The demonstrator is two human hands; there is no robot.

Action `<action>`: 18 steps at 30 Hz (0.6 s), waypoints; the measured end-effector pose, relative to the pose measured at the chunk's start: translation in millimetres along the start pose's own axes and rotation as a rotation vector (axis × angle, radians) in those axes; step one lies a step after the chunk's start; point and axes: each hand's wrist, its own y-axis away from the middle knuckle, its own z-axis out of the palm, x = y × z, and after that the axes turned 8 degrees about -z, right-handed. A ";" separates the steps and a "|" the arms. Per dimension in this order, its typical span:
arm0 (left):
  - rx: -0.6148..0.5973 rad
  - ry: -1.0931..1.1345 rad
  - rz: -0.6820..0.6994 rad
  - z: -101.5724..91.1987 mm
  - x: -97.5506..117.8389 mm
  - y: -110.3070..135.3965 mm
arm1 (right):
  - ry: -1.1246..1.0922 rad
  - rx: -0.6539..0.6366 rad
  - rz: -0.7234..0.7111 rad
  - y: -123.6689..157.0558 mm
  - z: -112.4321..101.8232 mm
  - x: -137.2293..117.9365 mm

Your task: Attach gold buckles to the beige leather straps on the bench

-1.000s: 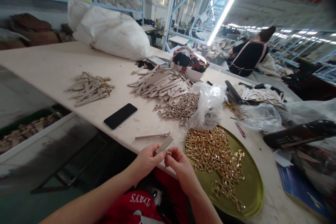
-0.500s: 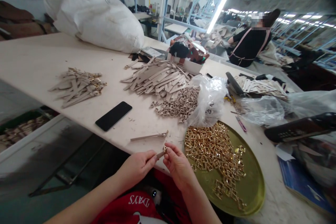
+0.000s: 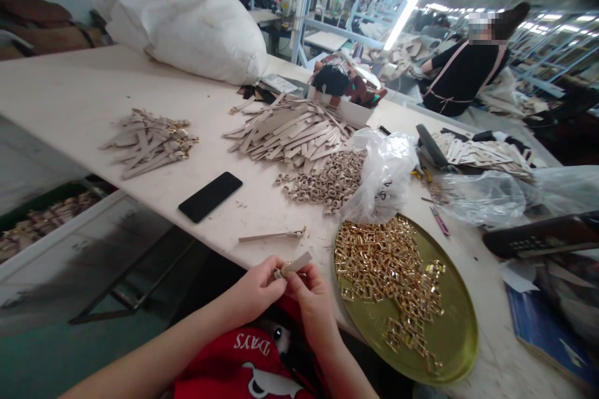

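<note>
My left hand (image 3: 262, 285) and my right hand (image 3: 309, 294) meet at the table's front edge, both closed on one beige strap (image 3: 299, 261). Its flat end sticks out up and to the right above my right fingers. A small loop or buckle shows at my left fingertips, mostly hidden. Just beyond lies another strap (image 3: 269, 236) with a gold buckle at its right end. To the right, a round gold tray (image 3: 456, 349) carries a heap of gold buckles (image 3: 379, 259). Behind it are a pile of small beige loops (image 3: 334, 184) and a pile of beige straps (image 3: 290, 134).
A black phone (image 3: 210, 196) lies left of centre, with buckled straps (image 3: 152, 143) farther left. A clear plastic bag (image 3: 386, 177) rests against the loops. A white sack (image 3: 187, 25) stands at the back left. One person (image 3: 461, 78) sits at the far right.
The strap has turned in my hands: its flat end ran toward my left hand and now points up to the right. The buckle end is now at my left fingers. My view has shifted slightly.
</note>
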 end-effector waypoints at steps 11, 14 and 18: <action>-0.101 0.129 -0.104 5.7 0.7 12.7 | -0.204 0.026 0.063 11.1 0.4 -8.7; -0.091 0.176 -0.102 9.6 -1.3 15.9 | -0.112 0.015 0.005 14.2 0.2 -11.2; -0.095 0.161 -0.066 11.3 -7.9 18.0 | -0.113 -0.019 -0.002 19.1 -1.2 -10.4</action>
